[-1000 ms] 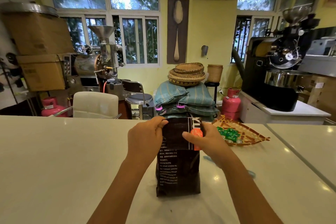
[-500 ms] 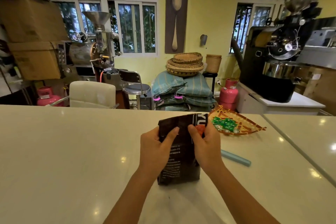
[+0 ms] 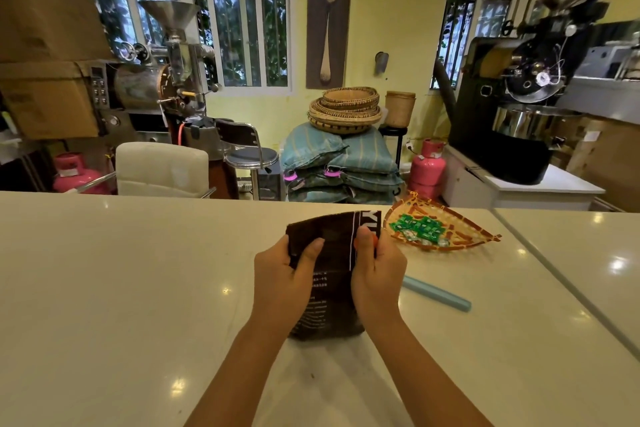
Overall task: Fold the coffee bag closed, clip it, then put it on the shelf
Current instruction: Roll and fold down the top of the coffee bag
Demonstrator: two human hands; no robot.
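Since a second ago the bag (image 3: 332, 274), standing mid-counter (image 3: 121, 288) toward the far edge, has had its top bent over, so folding is underway, clipping not. Both the left hand (image 3: 282, 282) and right hand (image 3: 375, 277) clamp thumbs and fingers on the fold, the right also trapping something orange. Near the far edge, the woven tray (image 3: 481, 236) holds green packets (image 3: 417, 226); a blue stick (image 3: 436, 294) lies right of the bag.

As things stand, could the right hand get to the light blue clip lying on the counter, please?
Probably yes: the blue clip lies bare on the counter just beside the right hand, nothing between them, but that hand would have to release the coffee bag.
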